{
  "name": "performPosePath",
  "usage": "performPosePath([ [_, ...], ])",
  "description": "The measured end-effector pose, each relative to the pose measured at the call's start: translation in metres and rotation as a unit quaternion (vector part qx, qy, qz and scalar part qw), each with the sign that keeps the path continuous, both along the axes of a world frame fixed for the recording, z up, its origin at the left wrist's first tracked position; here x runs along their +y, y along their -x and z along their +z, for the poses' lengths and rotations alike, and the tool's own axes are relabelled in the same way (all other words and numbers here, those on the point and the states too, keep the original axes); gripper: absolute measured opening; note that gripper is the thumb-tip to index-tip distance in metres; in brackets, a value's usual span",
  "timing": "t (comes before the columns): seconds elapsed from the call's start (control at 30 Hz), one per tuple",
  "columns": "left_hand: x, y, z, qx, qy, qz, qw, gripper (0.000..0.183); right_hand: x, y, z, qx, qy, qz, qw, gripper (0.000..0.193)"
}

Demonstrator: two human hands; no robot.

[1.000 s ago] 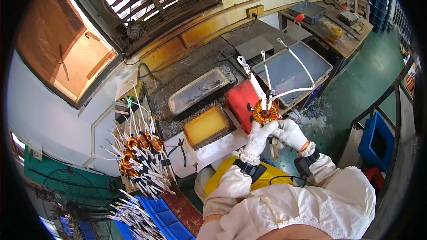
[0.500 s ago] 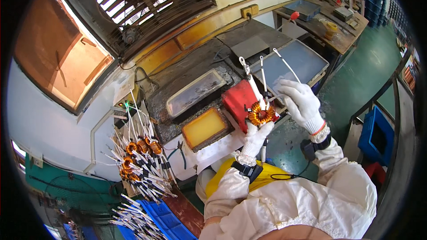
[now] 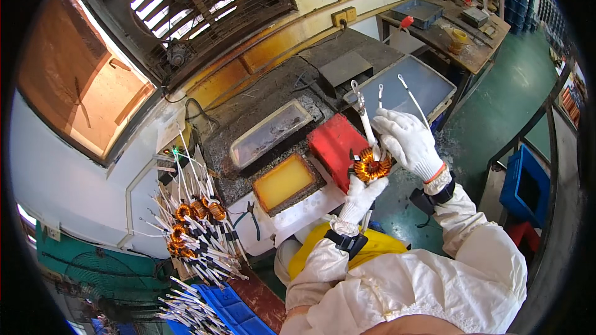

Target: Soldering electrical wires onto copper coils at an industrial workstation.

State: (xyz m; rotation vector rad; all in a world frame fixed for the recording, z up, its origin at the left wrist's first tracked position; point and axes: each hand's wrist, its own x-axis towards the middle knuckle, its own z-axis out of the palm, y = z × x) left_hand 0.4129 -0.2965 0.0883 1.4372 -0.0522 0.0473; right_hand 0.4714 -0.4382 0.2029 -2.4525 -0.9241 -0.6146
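My left hand (image 3: 360, 200), in a white glove, grips a copper-wound toroidal coil (image 3: 372, 166) from below. Several white leads with metal lug ends rise from the coil, one thick lead (image 3: 365, 121) standing in front of my right hand. My gloved right hand (image 3: 408, 142) is closed around the thinner white leads (image 3: 415, 100) just above the coil; their tips stick out past the fingers, which partly hide where they are gripped. Left of the coil lies a red block-like piece (image 3: 335, 146), close to my left fingers.
A framed pan of yellow material (image 3: 284, 181) and a long pale tray (image 3: 273, 133) sit on the dark bench. Pliers (image 3: 251, 214) lie near a pile of leaded coils (image 3: 198, 223). A large grey tray (image 3: 417, 84) is at the back; a blue crate (image 3: 524, 186) stands right.
The coil and my left hand have shifted slightly right. My right hand has come in against the leads, its fingers closing, and the leads lean further right.
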Motion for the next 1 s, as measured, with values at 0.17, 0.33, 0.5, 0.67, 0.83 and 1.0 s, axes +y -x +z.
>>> performPosePath([
  [0.17,0.0,-0.003,-0.003,0.055,0.025,-0.019,0.998,0.052,0.005,0.002,0.003,0.013,0.033,0.11,0.993,0.033],
  [0.33,0.007,-0.004,-0.003,0.073,0.004,-0.017,0.997,0.054,0.002,0.004,0.003,-0.012,-0.011,0.078,0.997,0.029],
  [0.5,0.018,0.002,0.009,0.087,0.026,-0.015,0.996,0.056,-0.042,-0.011,-0.002,-0.074,-0.204,-0.104,0.971,0.02],
  [0.67,0.023,0.003,0.016,0.068,0.064,-0.018,0.996,0.056,-0.082,-0.017,-0.035,0.254,-0.295,-0.181,0.903,0.027],
  [0.83,0.021,0.006,0.029,0.057,0.029,-0.004,0.998,0.055,-0.086,-0.021,-0.05,0.487,-0.48,-0.006,0.73,0.033],
  [1.0,0.025,0.011,0.039,0.049,0.018,0.003,0.999,0.058,-0.083,-0.023,-0.045,0.568,-0.551,0.131,0.597,0.029],
])
